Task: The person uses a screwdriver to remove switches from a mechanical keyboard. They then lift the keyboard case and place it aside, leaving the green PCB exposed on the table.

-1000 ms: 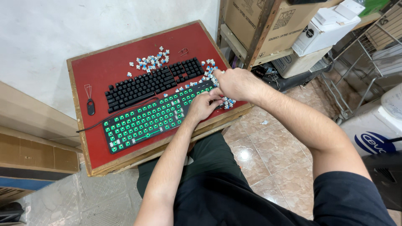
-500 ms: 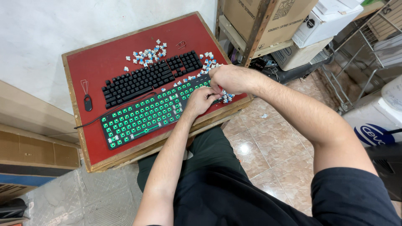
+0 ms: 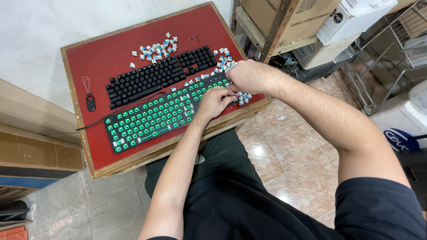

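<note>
— Head view: bare keyboard (image 3: pixel 153 118) lying slantwise on red worktop (image 3: pixel 106 58), caps stripped off, green light glowing around rows of small switches, black cable (image 3: pixel 95 124) running off toward left edge.

— And the hands?

— Both at right end of that keyboard. Left hand (image 3: pixel 215 101) curled, fingertips pressed down onto the last columns of switches; grip closed on something small or merely pinching, cannot tell which. Right hand (image 3: pixel 249 76) bent over the far corner, fingers tucked under and hidden; impossible to say whether grip holds anything.

— Around them?

— Second keyboard (image 3: pixel 155 78), black, caps on, lying just beyond the lit one and parallel to it. Loose switches (image 3: pixel 158 46), pale blue and white, scattered in one pile past the black keyboard, and another cluster (image 3: pixel 224 62) right beside the right hand, some spilling toward near corner of worktop. Small black puller tool (image 3: pixel 90 103) with wire loop resting near left side. Cardboard boxes (image 3: pixel 289 18) on a shelf to the right, tiled floor (image 3: pixel 289 146) below, dark trousers under the arms.
</note>
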